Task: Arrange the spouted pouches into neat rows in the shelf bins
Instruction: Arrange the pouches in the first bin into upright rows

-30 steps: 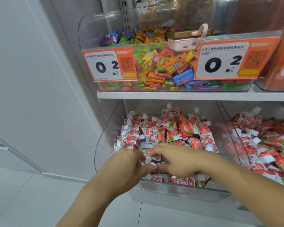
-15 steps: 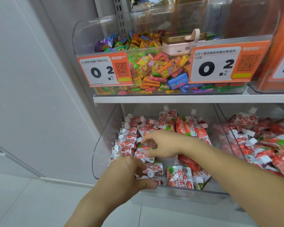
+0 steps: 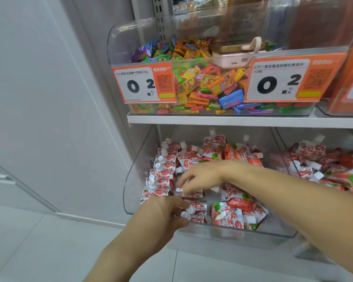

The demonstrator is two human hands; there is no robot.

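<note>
- Left hand point(image 3: 161, 215) sits at the front left corner of the lower clear bin point(image 3: 273, 234), fingers curled round a small bunch of spouted pouches point(image 3: 194, 212) whose white caps poke out just past the fingertips.
- Right hand point(image 3: 200, 178) reaches in across the bin from the right, fingers bent down and pinching the top of one pouch point(image 3: 189, 193) in the middle of the bin.
- That pinched pouch lies just beyond and slightly right of the left hand, close beside the neat row point(image 3: 161, 176) already standing along the bin's left wall with caps pointing up and left.
- Judged from this, the coming move turns on that gap: the row runs front to back, and the pouch must go leftward to join it; the right hand is the nearer one to the slot.
- Loose pouches point(image 3: 232, 215) lie flat and jumbled across the right half of the bin, more in the neighbouring bin point(image 3: 326, 163).
- Compared with half a second ago, the right hand has come forward and lower, from the heap at the back to the middle, while the left hand holds much the same place at the front.
</note>
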